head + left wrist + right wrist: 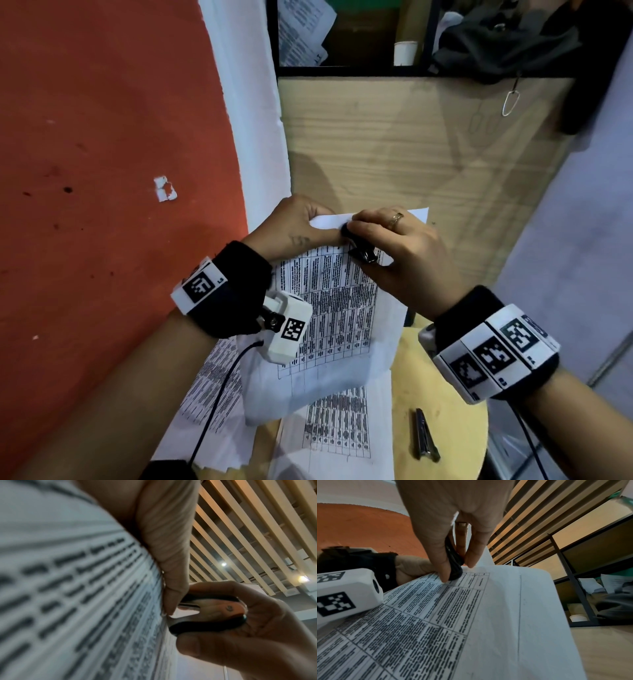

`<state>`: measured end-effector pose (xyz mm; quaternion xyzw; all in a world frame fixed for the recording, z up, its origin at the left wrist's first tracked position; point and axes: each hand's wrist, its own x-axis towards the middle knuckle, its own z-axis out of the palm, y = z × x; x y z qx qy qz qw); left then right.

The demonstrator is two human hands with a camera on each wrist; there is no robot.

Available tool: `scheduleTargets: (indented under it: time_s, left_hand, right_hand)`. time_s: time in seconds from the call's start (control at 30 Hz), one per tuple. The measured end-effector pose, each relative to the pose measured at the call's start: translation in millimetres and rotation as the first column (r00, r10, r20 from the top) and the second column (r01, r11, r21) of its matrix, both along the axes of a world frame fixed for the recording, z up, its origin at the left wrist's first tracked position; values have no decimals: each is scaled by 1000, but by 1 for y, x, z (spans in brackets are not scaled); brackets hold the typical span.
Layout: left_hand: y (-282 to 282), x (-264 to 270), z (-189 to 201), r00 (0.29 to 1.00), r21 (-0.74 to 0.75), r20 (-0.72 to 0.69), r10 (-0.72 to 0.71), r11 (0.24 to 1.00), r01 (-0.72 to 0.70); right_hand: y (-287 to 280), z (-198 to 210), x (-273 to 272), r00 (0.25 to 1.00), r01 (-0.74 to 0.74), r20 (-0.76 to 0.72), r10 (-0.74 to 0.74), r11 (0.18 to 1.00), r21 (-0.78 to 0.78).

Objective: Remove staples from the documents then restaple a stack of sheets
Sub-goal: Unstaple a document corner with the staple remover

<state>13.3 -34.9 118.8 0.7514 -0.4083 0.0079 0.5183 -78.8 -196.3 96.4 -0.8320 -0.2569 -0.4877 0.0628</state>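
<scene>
A printed document (342,308) with a table of text is lifted off the stool. My left hand (301,226) pinches its top corner, thumb on the printed side. My right hand (387,246) grips a black staple remover (361,251) between thumb and fingers, and its claws meet the paper's top edge beside my left thumb. In the left wrist view the staple remover (209,615) shows metal jaws against the document (85,601). The right wrist view shows the staple remover (453,561) pressed on the document (453,615). The staple itself is hidden.
More printed sheets (342,431) lie on a round yellow stool (452,428), with a slim metal stapler (424,435) to their right. A wooden cabinet side (411,154) stands behind, and an orange wall (102,137) is to the left.
</scene>
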Motion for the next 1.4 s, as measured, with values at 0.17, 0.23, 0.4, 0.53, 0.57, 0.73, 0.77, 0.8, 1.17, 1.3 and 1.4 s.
scheduleTargets:
  time_s: [0.17, 0.23, 0.4, 0.53, 0.57, 0.73, 0.77, 0.8, 1.17, 1.3, 1.4]
  left_hand:
    - [0, -2, 0, 1000, 13, -8, -9, 1000, 9]
    - [0, -3, 0, 1000, 14, -24, -15, 1000, 16]
    - [-1, -4, -1, 997, -39, -70, -41, 999, 38]
    - [-2, -6, 1, 999, -15, -42, -32, 999, 31]
    - [-1, -8, 2, 999, -10, -39, -29, 1000, 29]
    - [2, -9, 8, 999, 22, -3, -40, 999, 40]
    - [2, -9, 9, 999, 40, 4, -45, 998, 44]
    - [3, -9, 10, 999, 58, 10, -51, 997, 50]
    - [6, -7, 9, 996, 88, -14, -90, 992, 91]
    - [7, -2, 4, 993, 90, -34, -115, 989, 117]
    - [7, 1, 0, 990, 55, -85, -113, 992, 118]
  right_hand:
    - [-1, 2, -1, 1000, -8, -25, 8, 1000, 2]
    - [0, 4, -1, 999, -9, -31, 9, 1000, 8]
    - [0, 5, -5, 998, -32, -51, 36, 996, 81]
    - [1, 3, -6, 996, -55, -59, 63, 990, 128]
    - [1, 4, -6, 996, -56, -57, 63, 991, 123]
    - [1, 10, -5, 997, -64, -36, 66, 996, 61]
    - [0, 11, -5, 997, -65, -34, 66, 997, 48]
    - [0, 11, -5, 997, -63, -34, 65, 997, 36]
    - [-4, 11, 3, 997, -40, -63, 36, 997, -68]
    - [-3, 10, 6, 997, -53, -66, 48, 996, -72]
    - [-4, 11, 10, 996, -69, -69, 64, 995, -73]
